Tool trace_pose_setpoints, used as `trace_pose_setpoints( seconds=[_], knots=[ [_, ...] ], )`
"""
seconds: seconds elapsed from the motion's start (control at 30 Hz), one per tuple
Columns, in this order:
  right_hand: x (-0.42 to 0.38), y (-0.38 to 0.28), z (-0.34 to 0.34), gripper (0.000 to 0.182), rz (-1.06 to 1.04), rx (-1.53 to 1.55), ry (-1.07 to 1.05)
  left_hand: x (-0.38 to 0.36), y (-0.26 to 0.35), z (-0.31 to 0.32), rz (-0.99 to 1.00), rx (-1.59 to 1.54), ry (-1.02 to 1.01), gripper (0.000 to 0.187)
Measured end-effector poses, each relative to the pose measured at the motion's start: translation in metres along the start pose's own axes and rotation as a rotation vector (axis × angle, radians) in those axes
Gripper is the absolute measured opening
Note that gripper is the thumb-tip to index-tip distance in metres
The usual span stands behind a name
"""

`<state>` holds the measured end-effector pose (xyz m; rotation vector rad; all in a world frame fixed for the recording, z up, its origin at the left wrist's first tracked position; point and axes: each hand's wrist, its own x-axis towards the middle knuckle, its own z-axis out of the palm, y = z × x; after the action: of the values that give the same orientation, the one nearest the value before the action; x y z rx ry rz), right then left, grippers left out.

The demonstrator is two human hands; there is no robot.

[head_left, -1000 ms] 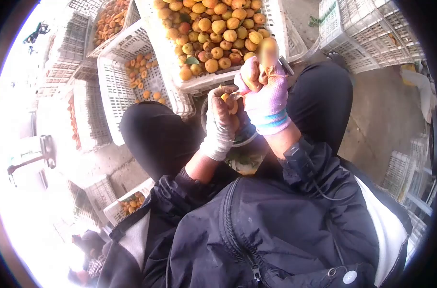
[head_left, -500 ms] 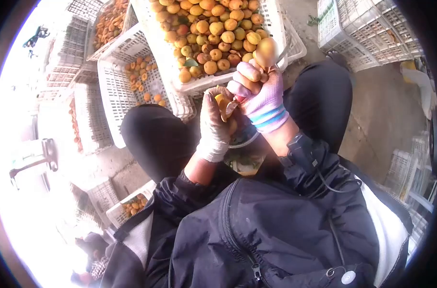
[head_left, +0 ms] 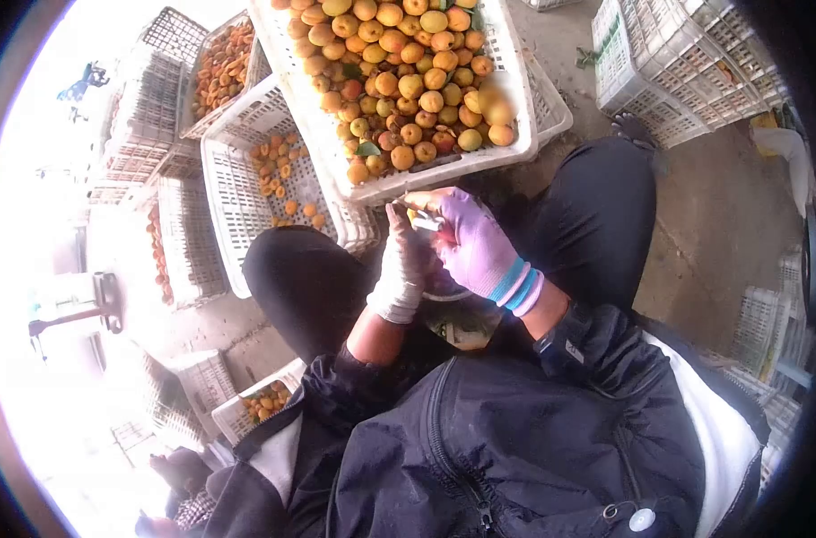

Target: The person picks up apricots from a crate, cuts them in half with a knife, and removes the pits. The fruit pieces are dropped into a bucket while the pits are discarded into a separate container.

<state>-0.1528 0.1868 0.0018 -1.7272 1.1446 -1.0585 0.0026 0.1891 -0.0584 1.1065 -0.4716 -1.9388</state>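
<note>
My left hand (head_left: 401, 273), in a white glove soiled at the fingers, is closed above the gap between my knees. A sliver of orange apricot (head_left: 412, 215) shows at its fingertips; the rest is hidden. My right hand (head_left: 481, 244), in a purple glove with a blue-striped cuff, meets it from the right. Its fingers are wrapped round a small silvery metal tool (head_left: 427, 223) that touches the fruit; I cannot make out its exact kind. Just beyond both hands, whole apricots (head_left: 410, 87) fill a tilted white plastic crate (head_left: 372, 190).
Left of the full crate, a white basket (head_left: 226, 193) holds several apricot halves (head_left: 280, 166). Another crate of halves (head_left: 224, 67) stands behind it. Stacked crates (head_left: 650, 76) rise at the right. A smaller crate of fruit (head_left: 262, 403) is low on the left, and a bucket rim shows below my hands.
My right hand has come down and turned over, nearer my left. The apricot it held up near the crate is out of its fingers. The view has shifted slightly.
</note>
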Motion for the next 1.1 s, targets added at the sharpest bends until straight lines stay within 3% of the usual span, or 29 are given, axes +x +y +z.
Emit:
trace_pose_setpoints(
  seconds=[0.03, 0.1, 0.23, 0.37, 0.43, 0.53, 0.6, 0.63, 0.7, 0.73, 0.77, 0.8, 0.83, 0.87, 0.9, 0.93, 0.97, 1.03, 1.07, 1.1],
  knots=[
    [0.0, -0.001, -0.001, 0.041, -0.005, 0.0, 0.007, 0.003, -0.006, 0.006, 0.079, -0.131, 0.015, 0.073],
    [0.001, -0.004, -0.001, 0.05, -0.15, -0.123, 0.061, 0.0, -0.002, 0.0, 0.042, 0.031, -0.011, 0.074],
    [-0.002, 0.002, 0.0, 0.048, -0.057, -0.129, 0.026, 0.004, -0.01, -0.009, 0.016, -0.133, -0.092, 0.073],
    [-0.001, 0.0, -0.003, 0.044, -0.061, -0.184, 0.013, 0.005, -0.012, -0.017, 0.007, -0.038, 0.02, 0.073],
    [-0.003, -0.005, -0.005, 0.037, 0.126, -0.184, -0.077, 0.0, -0.005, -0.01, -0.028, -0.073, 0.018, 0.073],
    [-0.004, 0.003, 0.001, 0.033, 0.102, -0.026, -0.03, -0.005, 0.001, -0.006, 0.088, 0.113, 0.033, 0.062],
    [-0.004, 0.004, 0.001, 0.031, 0.128, 0.004, -0.03, 0.002, 0.005, -0.008, 1.012, 1.412, 0.003, 0.046],
    [-0.004, 0.003, 0.001, 0.03, 0.155, 0.029, -0.032, 0.001, 0.009, -0.007, 1.013, 1.419, 0.003, 0.046],
    [-0.004, 0.005, -0.004, 0.029, 0.174, 0.021, -0.064, -0.007, 0.023, 0.001, 0.977, 1.451, 0.101, 0.033],
    [-0.005, 0.006, -0.006, 0.028, 0.198, 0.008, -0.098, -0.015, 0.037, 0.009, 0.6, 0.937, 0.202, 0.033],
    [-0.004, 0.007, -0.007, 0.028, 0.197, 0.014, -0.092, -0.02, 0.055, 0.009, 0.447, 0.815, 0.317, 0.031],
    [-0.004, 0.007, -0.008, 0.028, 0.292, 0.034, -0.121, -0.013, 0.074, -0.007, 0.522, 0.868, 0.419, 0.028],
    [-0.004, 0.008, -0.009, 0.028, 0.386, 0.054, -0.151, -0.013, 0.098, -0.008, 0.833, 1.317, 0.616, 0.023],
    [-0.003, 0.008, -0.01, 0.028, 0.384, 0.058, -0.143, -0.008, 0.122, -0.032, 0.844, 1.489, 0.711, 0.035],
    [-0.002, 0.008, -0.01, 0.03, 0.409, 0.11, -0.086, -0.015, 0.146, -0.014, 0.774, 1.633, 0.941, 0.047],
    [-0.002, 0.007, -0.009, 0.032, 0.433, 0.162, -0.029, -0.009, 0.162, -0.02, 0.925, 1.739, 0.994, 0.057],
    [0.0, 0.007, -0.009, 0.034, 0.454, 0.212, 0.026, 0.003, 0.173, -0.024, 1.06, 1.776, 0.967, 0.057],
    [0.002, 0.006, -0.006, 0.036, 0.467, 0.259, 0.033, 0.029, 0.187, -0.008, 1.159, 1.75, 0.659, 0.056],
    [0.002, 0.012, -0.001, 0.037, 0.445, 0.31, 0.097, 0.056, 0.184, -0.015, 1.002, 1.583, 0.532, 0.054],
    [0.002, 0.016, 0.004, 0.038, 0.421, 0.358, 0.162, 0.064, 0.182, 0.016, 0.825, 1.684, 0.481, 0.052]
  ],
)
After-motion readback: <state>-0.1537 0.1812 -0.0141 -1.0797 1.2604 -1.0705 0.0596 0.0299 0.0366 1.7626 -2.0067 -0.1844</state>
